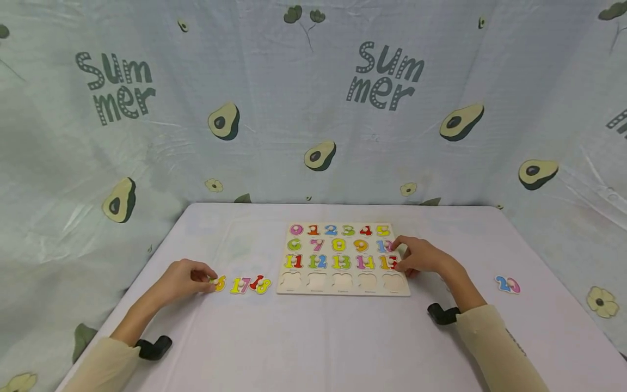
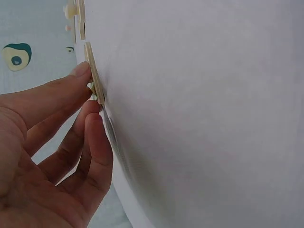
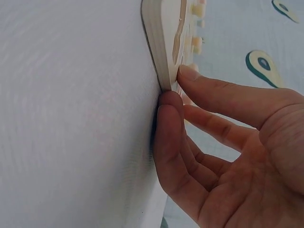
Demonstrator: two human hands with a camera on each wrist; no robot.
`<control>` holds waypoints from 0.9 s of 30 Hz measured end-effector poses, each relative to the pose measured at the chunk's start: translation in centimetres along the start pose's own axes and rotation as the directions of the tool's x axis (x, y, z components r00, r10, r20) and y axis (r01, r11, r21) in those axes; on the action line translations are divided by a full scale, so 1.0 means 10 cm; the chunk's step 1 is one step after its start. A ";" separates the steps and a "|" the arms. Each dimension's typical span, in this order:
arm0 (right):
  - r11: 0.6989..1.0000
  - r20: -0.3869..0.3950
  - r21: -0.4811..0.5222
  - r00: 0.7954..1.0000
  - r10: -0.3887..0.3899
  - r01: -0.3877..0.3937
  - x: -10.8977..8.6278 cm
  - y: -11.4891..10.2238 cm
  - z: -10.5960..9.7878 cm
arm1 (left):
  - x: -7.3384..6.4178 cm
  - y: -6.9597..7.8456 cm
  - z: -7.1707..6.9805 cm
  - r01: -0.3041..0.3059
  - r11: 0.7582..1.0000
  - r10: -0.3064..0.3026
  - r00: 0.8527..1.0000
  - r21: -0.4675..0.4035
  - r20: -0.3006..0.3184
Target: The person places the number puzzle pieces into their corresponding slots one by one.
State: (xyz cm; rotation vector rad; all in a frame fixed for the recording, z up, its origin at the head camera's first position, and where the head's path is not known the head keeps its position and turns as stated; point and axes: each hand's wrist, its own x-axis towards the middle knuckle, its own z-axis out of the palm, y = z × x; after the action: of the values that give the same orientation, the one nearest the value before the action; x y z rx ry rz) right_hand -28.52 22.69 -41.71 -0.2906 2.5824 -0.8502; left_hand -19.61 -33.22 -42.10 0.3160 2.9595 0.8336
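Note:
My left hand (image 1: pixel 188 276) pinches a wooden number puzzle piece (image 1: pixel 220 283) by its knob. A yellow 6 shows on it, and the fingers hide the rest; in the left wrist view the piece (image 2: pixel 94 73) appears edge-on. Just to its right lie a 17 piece (image 1: pixel 240 285) and an 18 piece (image 1: pixel 260 284). At the right edge of the wooden number puzzle board (image 1: pixel 343 292), my right hand (image 1: pixel 422 256) grips the board near the 15 piece (image 1: pixel 388 262). The right wrist view shows the thumb on the board's top face, the other fingers against its side.
Colourful knobbed pieces from 0 to 15 sit in the board's upper rows. Its bottom row is several bare recesses (image 1: pixel 342 280). A 20 piece (image 1: pixel 508 285) lies on the white table (image 1: pixel 318 343) at the right. Behind hangs a printed curtain (image 1: pixel 274 81).

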 end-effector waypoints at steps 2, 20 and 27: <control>1.000 0.001 0.001 1.000 0.002 -0.002 0.00 0.01 0.00 | 0.00 0.01 0.02 0.001 1.000 -0.001 1.000 -0.001 -0.008; 1.000 -0.002 0.018 1.000 -0.007 0.007 0.01 0.02 -0.01 | 0.02 0.09 0.06 0.028 0.999 -0.027 0.999 0.030 -0.036; 1.000 -0.002 0.028 1.000 -0.013 0.013 0.00 0.02 -0.01 | 0.02 0.14 0.04 0.021 0.999 -0.019 0.999 0.048 -0.038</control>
State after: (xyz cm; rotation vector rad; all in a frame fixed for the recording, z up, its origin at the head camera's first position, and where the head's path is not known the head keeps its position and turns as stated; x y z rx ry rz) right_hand -28.60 22.91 -41.83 -0.2988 2.5706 -0.8902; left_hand -19.49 -31.83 -41.67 0.2756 3.0159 0.7749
